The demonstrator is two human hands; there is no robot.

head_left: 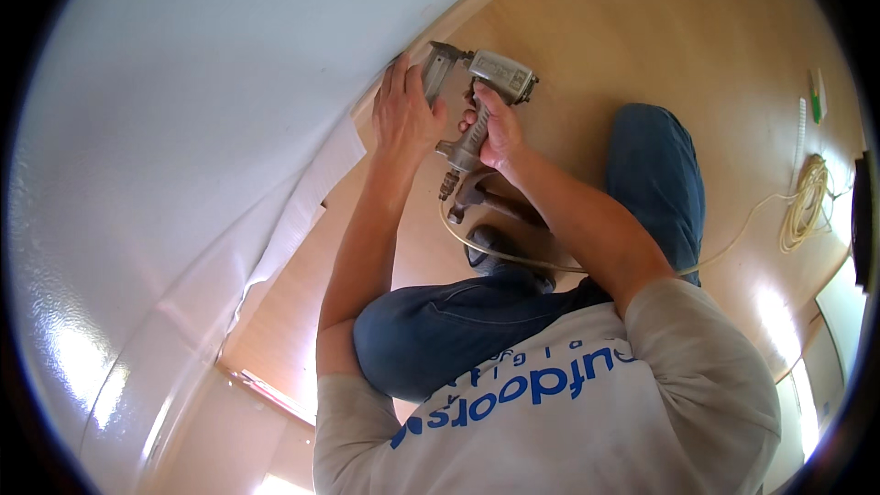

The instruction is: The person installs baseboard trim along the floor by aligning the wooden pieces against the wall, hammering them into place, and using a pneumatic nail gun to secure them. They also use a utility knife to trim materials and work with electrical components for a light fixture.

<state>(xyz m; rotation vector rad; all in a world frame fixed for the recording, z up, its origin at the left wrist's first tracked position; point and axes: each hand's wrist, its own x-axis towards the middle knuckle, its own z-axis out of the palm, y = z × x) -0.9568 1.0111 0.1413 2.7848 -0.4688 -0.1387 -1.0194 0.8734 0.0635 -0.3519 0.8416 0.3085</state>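
Observation:
My right hand is wrapped round the handle of a grey metal air nail gun. The gun's nose points left and meets, or nearly meets, the wooden baseboard trim along the foot of the wall. Beside the gun's magazine, my left hand lies with fingers stretched out against the trim. From the fitting under the handle runs a thin cream air hose. A hammer rests on the floor just below the gun, partly behind my right forearm.
A glossy white wall fills the left. Along its foot hangs a loose white sheet. The wood-look floor holds a hose coil, a white strip and a green-and-white tool at right. My shoe is near the hammer.

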